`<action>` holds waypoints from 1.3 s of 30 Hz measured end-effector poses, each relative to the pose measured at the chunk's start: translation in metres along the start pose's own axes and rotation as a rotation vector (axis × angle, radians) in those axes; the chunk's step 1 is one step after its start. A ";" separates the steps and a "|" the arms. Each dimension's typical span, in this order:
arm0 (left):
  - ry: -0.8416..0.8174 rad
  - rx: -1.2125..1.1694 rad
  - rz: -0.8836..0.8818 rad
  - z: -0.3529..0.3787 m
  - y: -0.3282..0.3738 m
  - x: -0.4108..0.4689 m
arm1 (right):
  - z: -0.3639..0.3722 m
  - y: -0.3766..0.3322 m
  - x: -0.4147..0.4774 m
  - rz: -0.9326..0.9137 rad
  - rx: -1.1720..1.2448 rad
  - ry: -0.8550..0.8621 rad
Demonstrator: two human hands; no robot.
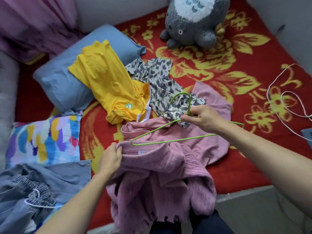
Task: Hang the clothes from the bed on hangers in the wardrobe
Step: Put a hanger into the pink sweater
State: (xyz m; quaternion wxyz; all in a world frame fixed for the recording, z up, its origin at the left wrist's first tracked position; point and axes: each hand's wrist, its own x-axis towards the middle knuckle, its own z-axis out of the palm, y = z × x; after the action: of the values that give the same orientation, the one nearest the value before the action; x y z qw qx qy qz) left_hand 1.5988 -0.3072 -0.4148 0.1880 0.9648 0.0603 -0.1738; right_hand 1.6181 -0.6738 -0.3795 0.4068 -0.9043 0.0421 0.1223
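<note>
A pink knitted sweater (162, 179) hangs over the bed's near edge. My left hand (110, 161) grips its collar at the left side. My right hand (200, 118) pinches a green wire hanger (168, 141) at the base of its hook, holding it just above the collar. A second pink garment (207, 141) lies under the hanger. Further back lie a yellow shirt (108, 81) and a grey-and-cream patterned garment (160, 85).
The bed carries a red blanket with yellow flowers (236, 53), a blue pillow (60, 81), a colourful pillow (43, 139), and a grey plush toy (194, 22) at the back. Grey-blue clothes (33, 191) lie at the lower left. White wire hangers (283, 98) rest at the right.
</note>
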 end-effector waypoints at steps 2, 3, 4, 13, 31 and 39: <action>0.004 -0.013 0.016 -0.007 -0.002 -0.003 | -0.003 -0.014 -0.005 0.007 -0.076 -0.045; 0.014 -0.020 0.028 -0.009 -0.002 -0.005 | -0.004 -0.020 -0.006 0.006 -0.117 -0.046; 0.025 -0.028 0.048 -0.011 -0.003 -0.006 | -0.004 -0.026 -0.007 0.004 -0.148 -0.041; -0.053 -0.167 0.160 -0.009 0.007 -0.015 | 0.088 -0.078 -0.004 -0.061 0.013 -0.213; -0.089 -0.344 0.223 -0.018 0.026 -0.029 | 0.112 -0.057 -0.034 -0.034 0.167 -0.225; -0.093 -0.333 0.309 -0.020 0.042 -0.052 | 0.099 -0.029 -0.037 0.070 0.110 -0.193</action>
State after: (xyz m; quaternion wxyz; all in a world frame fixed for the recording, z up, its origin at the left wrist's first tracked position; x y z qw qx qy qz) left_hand 1.5646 -0.3413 -0.3647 0.3714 0.9092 -0.0693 -0.1750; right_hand 1.5685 -0.5812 -0.4122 0.4534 -0.8626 0.0407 0.2205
